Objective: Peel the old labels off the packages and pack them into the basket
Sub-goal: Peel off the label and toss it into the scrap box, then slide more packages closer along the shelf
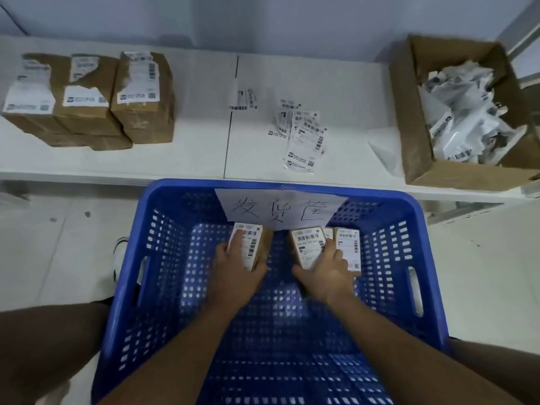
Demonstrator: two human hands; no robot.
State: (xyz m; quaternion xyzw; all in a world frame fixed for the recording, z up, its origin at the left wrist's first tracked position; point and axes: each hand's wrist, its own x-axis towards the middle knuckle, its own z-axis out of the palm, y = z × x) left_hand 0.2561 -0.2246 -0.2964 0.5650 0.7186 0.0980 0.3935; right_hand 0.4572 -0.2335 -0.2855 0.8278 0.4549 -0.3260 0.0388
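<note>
A large blue perforated plastic basket (pixel 280 317) fills the lower centre of the frame, a white handwritten paper sign (pixel 280 209) on its far wall, below a long white table (pixel 190 127) that carries a stack of brown cardboard packages with torn white labels (pixel 87 97) at upper left, an open brown cardboard box of crumpled peeled labels (pixel 461 112) at upper right, and loose white barcode labels (pixel 304 135) between them. Inside the basket near the far wall, the left hand (pixel 236 270) grips a small labelled brown package (pixel 251 244) with fingers laid over its top and thumb curled round its side. The right hand (pixel 324 273) likewise clasps a second small labelled package (pixel 309 247), just beside a third labelled package (pixel 349 247).
</note>
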